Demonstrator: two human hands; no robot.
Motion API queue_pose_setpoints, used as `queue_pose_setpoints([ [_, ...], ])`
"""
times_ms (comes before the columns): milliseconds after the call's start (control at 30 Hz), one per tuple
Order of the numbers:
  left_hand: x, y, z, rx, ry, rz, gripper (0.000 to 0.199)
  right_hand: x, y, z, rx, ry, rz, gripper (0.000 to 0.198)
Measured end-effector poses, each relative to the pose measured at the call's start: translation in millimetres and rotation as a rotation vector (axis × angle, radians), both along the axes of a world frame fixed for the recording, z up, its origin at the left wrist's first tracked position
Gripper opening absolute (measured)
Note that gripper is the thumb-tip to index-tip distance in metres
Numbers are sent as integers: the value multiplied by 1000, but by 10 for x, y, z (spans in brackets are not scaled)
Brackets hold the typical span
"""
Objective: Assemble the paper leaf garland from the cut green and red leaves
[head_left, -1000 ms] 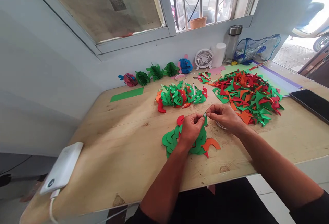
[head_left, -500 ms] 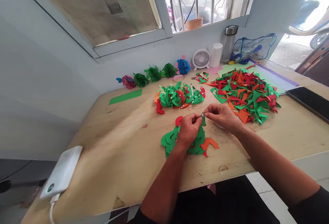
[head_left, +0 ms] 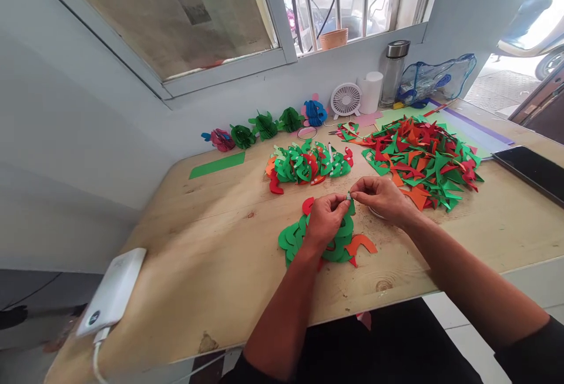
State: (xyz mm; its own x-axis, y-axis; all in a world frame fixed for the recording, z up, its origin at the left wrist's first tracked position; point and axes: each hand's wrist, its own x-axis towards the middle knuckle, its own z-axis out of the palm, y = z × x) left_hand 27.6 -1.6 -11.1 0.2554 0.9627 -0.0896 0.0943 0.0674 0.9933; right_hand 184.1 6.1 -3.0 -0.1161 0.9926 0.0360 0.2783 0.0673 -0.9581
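My left hand (head_left: 325, 218) is closed, thumb and fingers pinching a green paper cutout (head_left: 351, 206) that has a small whitish patch at its top. The fingertips of my right hand (head_left: 379, 198) meet at that patch, pinched together; what they grip is too small to make out. Beneath my left hand lies a pile of green paper cutouts (head_left: 291, 242), with an orange curved cutout (head_left: 363, 243) at its right and a red one (head_left: 308, 205) behind. Farther back sits a heap of green and red cutouts bearing small white patches (head_left: 302, 164).
A large heap of paper scraps (head_left: 423, 158) lies to the right, with a phone (head_left: 531, 168) beyond it. Folded paper figures (head_left: 266, 125), a small fan (head_left: 346, 100) and a glass bottle (head_left: 393, 76) line the wall. A white power bank (head_left: 115, 290) lies at the left edge.
Both hands stay in nearly the same place, pinched at the green cutout. The whitish patch between the fingertips shows slightly more. The whole view has shifted a little.
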Motion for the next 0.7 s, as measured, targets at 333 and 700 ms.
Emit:
queue_pose_setpoints([
  [333, 2, -3, -1, 9, 8, 4, 18, -29, -51, 68, -39, 2, -29, 16],
  [700, 13, -14, 37, -55, -31, 53, 17, -28, -31, -5, -75, 166, 38, 17],
])
